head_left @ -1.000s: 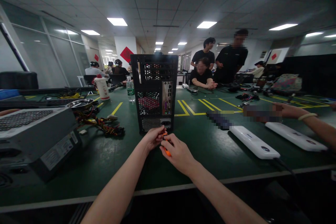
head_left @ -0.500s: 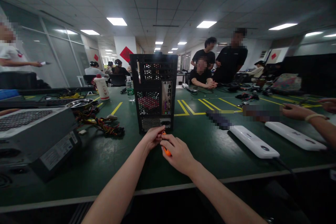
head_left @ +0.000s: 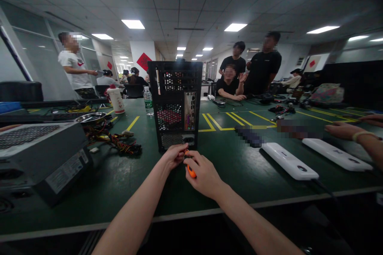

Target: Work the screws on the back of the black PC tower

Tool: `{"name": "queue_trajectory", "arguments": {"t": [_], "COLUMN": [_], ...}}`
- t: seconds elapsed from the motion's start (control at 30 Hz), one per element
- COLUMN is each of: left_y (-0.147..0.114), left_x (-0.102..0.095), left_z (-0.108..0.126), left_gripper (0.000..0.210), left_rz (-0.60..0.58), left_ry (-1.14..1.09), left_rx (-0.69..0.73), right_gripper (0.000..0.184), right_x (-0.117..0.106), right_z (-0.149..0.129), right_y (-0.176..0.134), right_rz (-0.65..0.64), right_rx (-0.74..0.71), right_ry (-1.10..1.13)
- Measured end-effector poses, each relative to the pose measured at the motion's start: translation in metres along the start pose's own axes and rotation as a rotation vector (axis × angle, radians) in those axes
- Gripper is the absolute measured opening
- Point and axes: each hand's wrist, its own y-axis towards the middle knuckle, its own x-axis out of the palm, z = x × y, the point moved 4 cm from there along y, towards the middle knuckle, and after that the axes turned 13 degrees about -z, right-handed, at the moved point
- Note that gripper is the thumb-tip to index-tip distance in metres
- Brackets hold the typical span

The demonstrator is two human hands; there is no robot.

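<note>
A black computer case [head_left: 152, 99] stands upright on the table, its back panel with mesh, ports and a power inlet facing me. In my right hand [head_left: 203, 173] is a screwdriver [head_left: 191, 172] with an orange handle, its front end pointing at the lower right of the case. My left hand [head_left: 175, 156] is pinched closed at the front end of the screwdriver, close to the case's bottom edge. What lies between the left fingertips is too small and hidden to make out.
A grey power supply [head_left: 60, 159] with bundled cables [head_left: 119, 143] lies left. Behind are a metal bowl [head_left: 89, 118], a white bottle [head_left: 116, 100] and a water bottle [head_left: 147, 101]. White devices [head_left: 287, 161] lie right, near another person's hand [head_left: 344, 130]. People stand and sit beyond.
My right fingers have shifted slightly around the screwdriver handle; my left hand stays nearly still. At the left a person has walked rightward, and a seated person at the back has raised a hand.
</note>
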Motion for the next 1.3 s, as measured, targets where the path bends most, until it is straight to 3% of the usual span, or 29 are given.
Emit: {"name": "queue_trajectory", "arguments": {"t": [0.27, 0.6, 0.97, 1.17, 1.3], "left_y": [-0.002, 0.0, 0.001, 0.003, 0.002], "left_x": [0.005, 0.0, 0.002, -0.002, 0.0], "left_z": [0.001, -0.001, -0.002, -0.003, -0.003], "left_gripper": [0.025, 0.028, 0.024, 0.025, 0.027], "left_rz": [-0.078, 0.039, -0.026, -0.016, 0.024], "left_ry": [0.018, 0.042, 0.009, -0.001, 0.016], "left_rx": [-0.013, -0.027, -0.045, -0.047, -0.026], "right_gripper": [0.016, 0.02, 0.016, 0.019, 0.017], "right_x": [0.001, -0.002, -0.003, -0.001, 0.001], "right_z": [0.007, -0.004, 0.001, -0.003, -0.001], "right_y": [0.001, -0.001, 0.001, 0.0, 0.0], "right_rz": [0.061, -0.027, 0.022, -0.028, 0.013], "right_rx": [0.05, -0.032, -0.002, -0.054, -0.059], "right_ry": [-0.007, -0.058, -0.019, -0.067, -0.068]}}
